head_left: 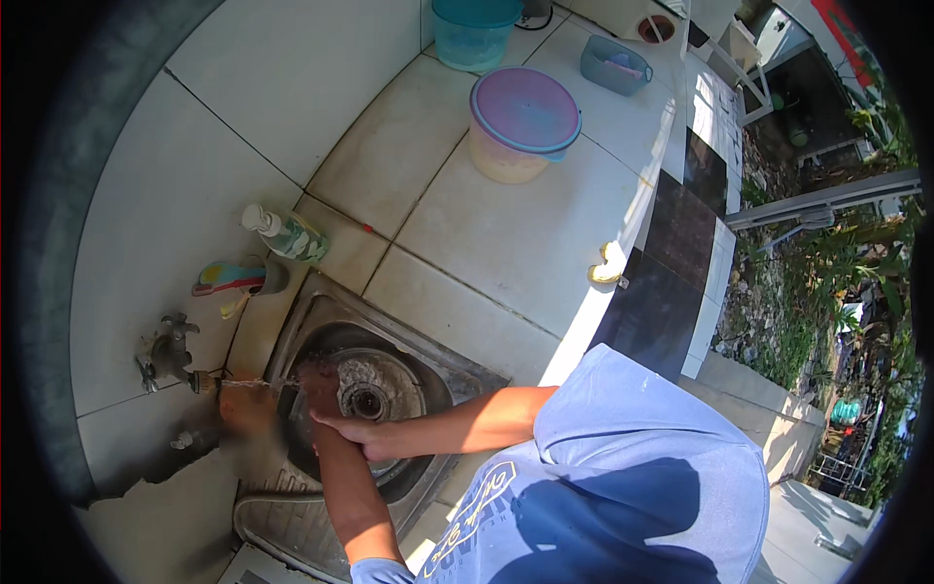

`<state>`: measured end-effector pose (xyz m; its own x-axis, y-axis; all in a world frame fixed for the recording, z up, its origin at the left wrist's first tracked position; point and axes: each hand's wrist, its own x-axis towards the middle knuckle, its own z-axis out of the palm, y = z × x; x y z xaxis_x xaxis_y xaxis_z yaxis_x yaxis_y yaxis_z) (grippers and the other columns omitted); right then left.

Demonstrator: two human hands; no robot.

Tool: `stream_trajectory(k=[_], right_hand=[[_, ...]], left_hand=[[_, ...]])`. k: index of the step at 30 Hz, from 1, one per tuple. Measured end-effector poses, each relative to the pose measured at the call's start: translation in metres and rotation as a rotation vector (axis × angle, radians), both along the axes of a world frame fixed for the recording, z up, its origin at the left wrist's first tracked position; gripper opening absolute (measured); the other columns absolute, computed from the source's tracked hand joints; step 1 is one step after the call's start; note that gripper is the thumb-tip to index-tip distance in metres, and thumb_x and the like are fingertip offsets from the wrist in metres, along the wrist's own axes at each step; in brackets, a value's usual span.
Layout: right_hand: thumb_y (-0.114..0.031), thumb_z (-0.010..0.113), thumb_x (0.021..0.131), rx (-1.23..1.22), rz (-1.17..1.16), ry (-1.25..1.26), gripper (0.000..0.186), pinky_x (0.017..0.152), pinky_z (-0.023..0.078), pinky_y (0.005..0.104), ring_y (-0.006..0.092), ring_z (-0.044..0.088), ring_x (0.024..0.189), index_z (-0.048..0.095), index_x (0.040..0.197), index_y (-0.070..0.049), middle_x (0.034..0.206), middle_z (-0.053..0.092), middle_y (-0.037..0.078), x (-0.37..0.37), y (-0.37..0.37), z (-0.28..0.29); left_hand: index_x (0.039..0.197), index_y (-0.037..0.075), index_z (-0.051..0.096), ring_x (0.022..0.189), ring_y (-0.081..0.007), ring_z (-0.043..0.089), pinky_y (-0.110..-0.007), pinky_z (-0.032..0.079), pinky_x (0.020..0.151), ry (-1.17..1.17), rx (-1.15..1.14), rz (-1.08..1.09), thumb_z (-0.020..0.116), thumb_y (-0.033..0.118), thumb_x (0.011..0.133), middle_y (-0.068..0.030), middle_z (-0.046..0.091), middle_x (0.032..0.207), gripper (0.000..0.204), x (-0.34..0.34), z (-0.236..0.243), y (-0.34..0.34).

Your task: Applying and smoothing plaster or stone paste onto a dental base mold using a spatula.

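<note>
Over the steel sink point(467, 375), a thin stream of water runs from the wall tap point(175, 352) onto my left hand point(317, 385). Splashing and shade smear its fingers, so their pose is unclear. My right hand point(362, 434) lies closed around my left forearm near the wrist, its thumb and fingers against the skin. Beneath both hands is the bowl of the sink, with a round drain point(368, 401) showing. A blurred orange-brown patch sits below the tap; I cannot make out what it is.
Beside the sink stand a pump bottle point(287, 234) and a small holder point(275, 276) with toothbrushes. Farther along the tiled counter are a tub with a purple lid point(525, 109), a teal bucket point(475, 37) and a grey basket point(615, 66). A white ledge edges the counter.
</note>
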<state>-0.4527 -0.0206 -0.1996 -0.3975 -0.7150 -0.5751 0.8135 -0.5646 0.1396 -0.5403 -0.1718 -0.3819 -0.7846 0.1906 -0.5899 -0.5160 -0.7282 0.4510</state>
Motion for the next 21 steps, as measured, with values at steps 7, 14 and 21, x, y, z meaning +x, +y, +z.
stream_trajectory(k=[7, 14, 21], right_hand=[[-0.053, 0.042, 0.092, 0.265, 0.763, 0.869, 0.058, 0.055, 0.051, 0.0237, 0.0147, 0.064, 0.061, 0.062, 0.083, 0.001, 0.069, 0.064, 0.012, 0.010, 0.065, 0.013], [-0.008, 0.057, 0.084, 0.320, 0.000, 0.431, 0.010, 0.058, 0.050, 0.0262, 0.0124, 0.060, 0.063, 0.062, 0.079, -0.002, 0.064, 0.060, 0.006, -0.072, 0.016, -0.075], [0.002, 0.055, 0.079, 0.707, 0.626, 0.966, 0.011, 0.065, 0.055, 0.0289, 0.0206, 0.065, 0.070, 0.064, 0.085, 0.003, 0.081, 0.065, 0.011, -0.153, 0.049, -0.092]], left_hand=[[0.106, 0.007, 0.056, 0.084, -0.0198, 0.059, -0.033, 0.049, 0.073, -0.023, -0.354, -0.222, 0.056, 0.030, 0.084, -0.0072, 0.060, 0.093, 0.031, 0.013, 0.003, 0.011], [0.107, 0.003, 0.056, 0.098, -0.0288, 0.057, -0.046, 0.045, 0.089, -0.148, 0.233, 0.140, 0.030, 0.030, 0.094, -0.0132, 0.058, 0.107, 0.039, 0.040, 0.088, 0.046], [0.111, 0.007, 0.052, 0.110, -0.0246, 0.051, -0.044, 0.040, 0.096, -0.155, -0.300, -0.258, 0.043, 0.028, 0.093, -0.0102, 0.059, 0.111, 0.029, 0.019, 0.151, 0.077]])
